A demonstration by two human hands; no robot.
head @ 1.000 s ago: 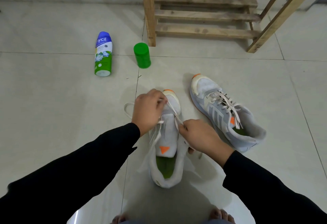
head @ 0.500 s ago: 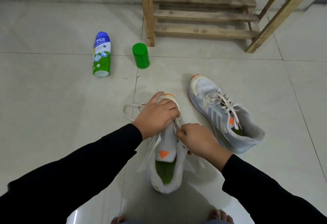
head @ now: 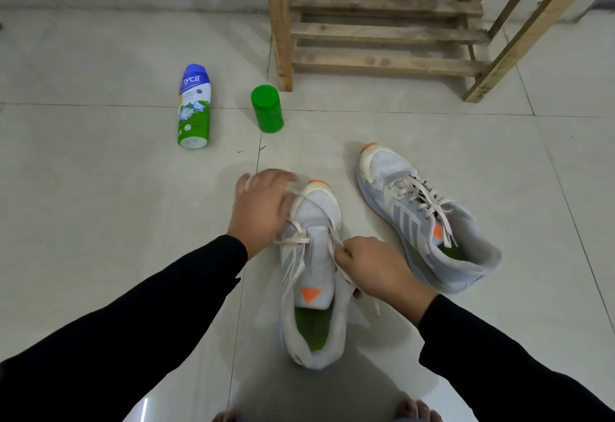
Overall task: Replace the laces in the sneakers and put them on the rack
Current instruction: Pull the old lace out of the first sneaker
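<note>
A grey-white sneaker [head: 316, 265] with a green insole lies on the tiled floor in front of me, toe pointing away, its cream lace [head: 293, 241] threaded only near the toe. My left hand [head: 263, 208] holds the lace at the toe's left side; its fingers are blurred. At the right eyelets, my right hand [head: 376, 271] pinches the other lace end. To the right lies the second sneaker [head: 422, 218], fully laced. The wooden rack [head: 382, 35] stands at the back.
A blue, white and green spray can [head: 194, 105] lies on its side at the left. A green cap [head: 267, 108] stands upright by the rack's left leg. My bare toes [head: 416, 411] show at the bottom edge.
My left hand has slid left off the toe, drawing the lace out with it. The right hand has stayed at the right eyelets. The sneaker has shifted slightly toward me.
</note>
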